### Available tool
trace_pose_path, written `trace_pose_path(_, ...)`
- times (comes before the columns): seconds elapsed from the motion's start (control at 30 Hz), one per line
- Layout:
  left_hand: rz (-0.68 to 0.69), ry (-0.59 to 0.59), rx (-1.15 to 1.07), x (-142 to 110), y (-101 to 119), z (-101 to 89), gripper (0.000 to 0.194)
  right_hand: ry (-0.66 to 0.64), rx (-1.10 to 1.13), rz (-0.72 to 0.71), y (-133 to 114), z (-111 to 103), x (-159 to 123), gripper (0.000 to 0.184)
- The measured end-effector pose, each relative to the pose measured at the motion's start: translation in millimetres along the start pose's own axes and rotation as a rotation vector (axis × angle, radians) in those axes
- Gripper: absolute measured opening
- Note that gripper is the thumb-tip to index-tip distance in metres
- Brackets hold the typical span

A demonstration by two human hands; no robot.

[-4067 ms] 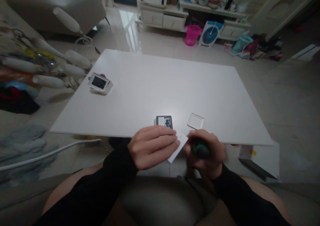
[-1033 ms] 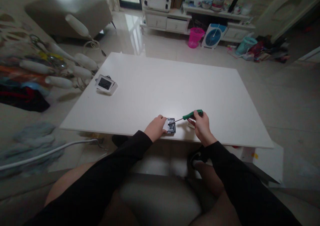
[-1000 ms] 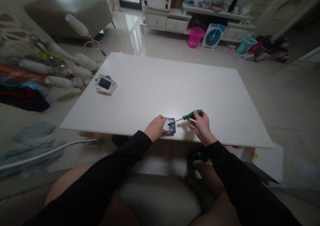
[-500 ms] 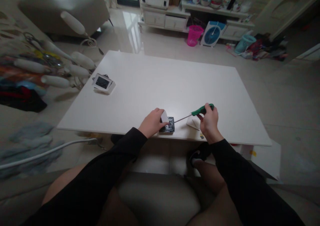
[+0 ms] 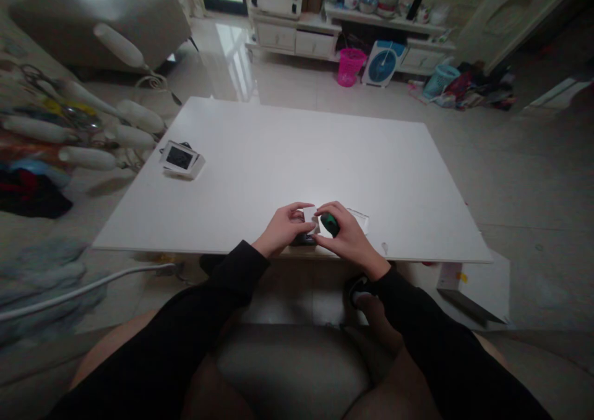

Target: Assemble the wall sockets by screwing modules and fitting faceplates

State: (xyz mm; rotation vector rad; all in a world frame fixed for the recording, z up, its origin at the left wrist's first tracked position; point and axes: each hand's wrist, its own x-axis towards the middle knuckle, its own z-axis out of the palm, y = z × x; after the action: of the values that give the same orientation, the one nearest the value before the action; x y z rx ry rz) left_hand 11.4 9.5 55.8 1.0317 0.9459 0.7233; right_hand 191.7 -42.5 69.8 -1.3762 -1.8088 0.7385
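Observation:
My left hand [image 5: 285, 227] is closed in a pinch on a small white flat piece [image 5: 310, 216], raised at the table's near edge. Below it lies a dark square device [image 5: 304, 240], mostly hidden by my fingers. My right hand [image 5: 347, 233] is wrapped around a screwdriver's green handle [image 5: 330, 224]; the shaft cannot be made out. The fingertips of that hand come up to the white piece, perhaps touching it. Partly behind my right hand is a thin white frame [image 5: 362, 219], flat on the table.
The white table [image 5: 297, 154] carries a white box with a dark panel [image 5: 180, 158] at its far left. A tiny item [image 5: 385, 247] lies near the front edge. Left of the table stands a lamp with white shades [image 5: 139, 115]. An open white box [image 5: 482, 284] is at lower right.
My right hand has moved left to meet my left hand, and the screwdriver has swung from lying across to pointing end-on. The white piece is now between both hands. The view has shifted slightly.

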Motion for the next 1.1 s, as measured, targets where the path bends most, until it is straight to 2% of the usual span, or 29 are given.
trace_pose_path(0.07,-0.030,0.029,0.000,-1,3,0.4,0.050,-0.054,-0.108,-0.051,2,-1,-4,0.030)
trace_pose_path(0.17,-0.082,0.052,-0.022,-2,4,0.2,0.048,-0.102,-0.238,-0.030,5,-1,-9,0.021)
trace_pose_path(0.3,-0.168,0.047,-0.066,0,3,0.2,0.016,-0.169,-0.343,-0.046,6,0,-11,0.013)
trace_pose_path(0.43,-0.258,0.024,-0.021,4,0,-2.3,0.025,-0.048,-0.425,0.006,11,-15,-4,0.011)
trace_pose_path(0.5,-0.209,0.017,0.138,6,-2,-6.6,0.022,0.009,-0.511,0.094,19,-31,0,0.011)
trace_pose_path(0.6,0.012,-0.032,0.622,8,-9,-17.1,0.015,-0.026,-0.720,0.255,36,-53,2,0.011)
trace_pose_path(0.67,0.160,-0.060,0.928,8,-15,-24.9,0.020,-0.064,-0.825,0.354,46,-62,0,0.016)
trace_pose_path(0.73,0.211,-0.099,1.110,9,-20,-31.6,0.031,-0.120,-0.888,0.404,54,-64,-3,0.019)
trace_pose_path(0.87,0.185,-0.123,1.230,9,-19,-40.3,0.034,-0.225,-0.991,0.403,57,-54,-5,0.018)
trace_pose_path(1.1,0.095,-0.149,1.335,6,-9,-48.0,0.032,-0.399,-1.065,0.300,54,-36,-2,0.018)
